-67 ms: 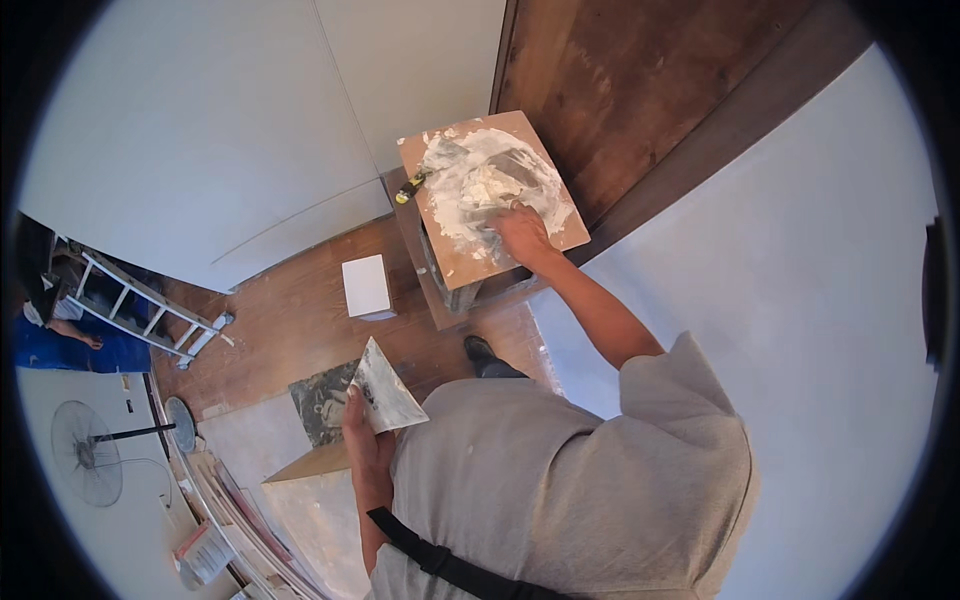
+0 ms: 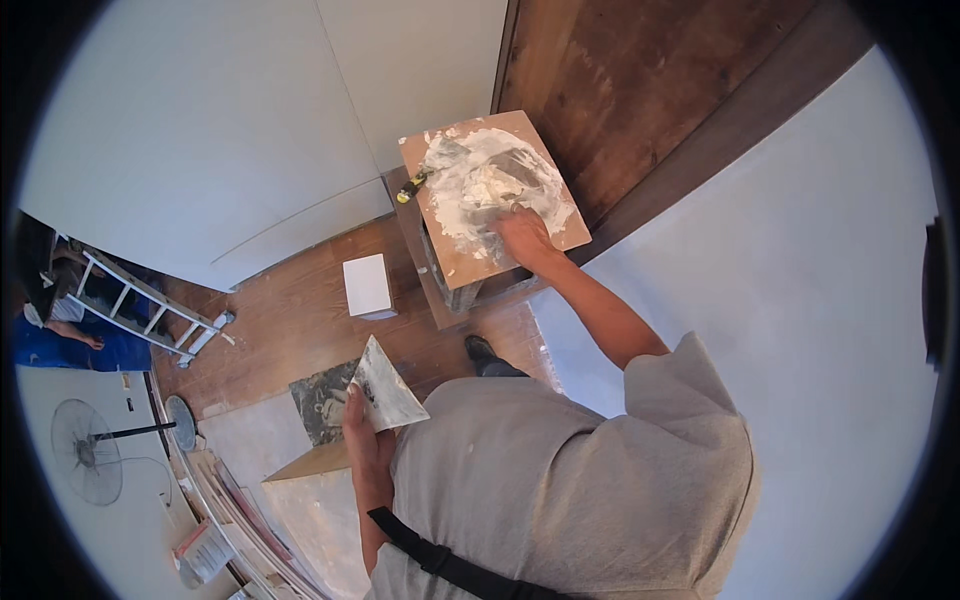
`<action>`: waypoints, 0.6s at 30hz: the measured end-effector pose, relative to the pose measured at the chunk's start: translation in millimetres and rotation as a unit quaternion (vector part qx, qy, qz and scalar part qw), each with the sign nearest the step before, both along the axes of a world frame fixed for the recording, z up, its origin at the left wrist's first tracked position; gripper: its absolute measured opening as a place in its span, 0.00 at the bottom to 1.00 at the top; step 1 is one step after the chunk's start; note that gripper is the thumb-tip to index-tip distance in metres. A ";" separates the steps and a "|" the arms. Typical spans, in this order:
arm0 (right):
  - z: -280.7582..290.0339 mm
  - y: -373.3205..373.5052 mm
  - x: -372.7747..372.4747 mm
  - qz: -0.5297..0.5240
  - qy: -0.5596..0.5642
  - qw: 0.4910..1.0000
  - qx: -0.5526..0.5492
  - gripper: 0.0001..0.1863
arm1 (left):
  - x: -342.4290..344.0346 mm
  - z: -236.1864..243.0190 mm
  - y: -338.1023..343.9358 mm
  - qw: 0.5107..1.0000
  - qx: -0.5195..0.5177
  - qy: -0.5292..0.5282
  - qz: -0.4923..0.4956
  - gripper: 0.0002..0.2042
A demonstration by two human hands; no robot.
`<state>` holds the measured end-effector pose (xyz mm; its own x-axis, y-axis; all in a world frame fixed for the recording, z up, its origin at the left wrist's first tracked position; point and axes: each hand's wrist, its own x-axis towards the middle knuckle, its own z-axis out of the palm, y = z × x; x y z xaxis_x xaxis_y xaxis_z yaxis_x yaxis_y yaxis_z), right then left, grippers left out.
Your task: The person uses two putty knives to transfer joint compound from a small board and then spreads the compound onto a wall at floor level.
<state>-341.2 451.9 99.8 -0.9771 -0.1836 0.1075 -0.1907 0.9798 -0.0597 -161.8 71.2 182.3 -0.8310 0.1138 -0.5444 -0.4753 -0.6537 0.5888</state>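
Observation:
My left hand (image 2: 360, 428) is closed around the edge of a flat, pale, putty-smeared plate (image 2: 388, 390), held tilted beside my shirt. To the upper right, my right hand (image 2: 524, 236) is down at a square brown board (image 2: 497, 262) spread with creamy white putty (image 2: 490, 185). Its fingers are curled against the near part of the putty, where a grey smear shows. Whatever they grip is mostly hidden. Across the board's left edge lies a tool with a yellow-and-black handle (image 2: 410, 187).
The board rests on a stand (image 2: 432, 285) beside a dark wood panel (image 2: 640, 90). A white box (image 2: 367, 286) sits on the floor left of it. Below is a box with a dark stained top (image 2: 318, 410). Further left are a ladder (image 2: 150, 305), a person's arm (image 2: 75, 330) and a fan (image 2: 87, 453).

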 end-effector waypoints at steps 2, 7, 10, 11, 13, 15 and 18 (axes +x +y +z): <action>5.7 4.8 4.8 0.025 -0.032 0.999 -0.016 0.16 | -5.4 0.8 3.4 1.000 0.004 0.011 -0.001 0.21; 39.2 29.4 -0.1 -0.046 -0.049 0.988 -0.140 0.13 | -42.0 -11.9 29.5 1.000 -0.015 0.021 0.002 0.18; 61.0 42.0 2.4 -0.073 -0.113 0.857 -0.498 0.17 | -69.9 -6.5 59.2 0.999 -0.019 0.027 -0.019 0.14; 68.2 37.3 1.0 -0.070 -0.092 0.831 -0.543 0.18 | -83.0 -6.7 75.3 0.999 -0.017 0.040 -0.011 0.14; 94.7 10.5 19.2 -0.065 -0.059 0.770 -0.632 0.20 | -103.8 -11.2 99.8 0.998 -0.017 0.059 0.008 0.14; 110.9 -7.9 38.1 -0.065 0.030 0.778 -0.625 0.21 | -124.2 -8.9 127.7 0.994 -0.078 0.071 -0.012 0.14; 124.8 -31.8 50.8 0.021 0.177 0.771 -0.611 0.18 | -148.8 7.6 170.9 0.999 -0.016 0.049 0.015 0.15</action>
<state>-290.3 420.0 224.5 -0.8428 0.2359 0.4838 -0.4366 0.2261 -0.8708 -310.6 242.1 189.8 -0.8837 0.0715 -0.4625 -0.3940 -0.6470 0.6528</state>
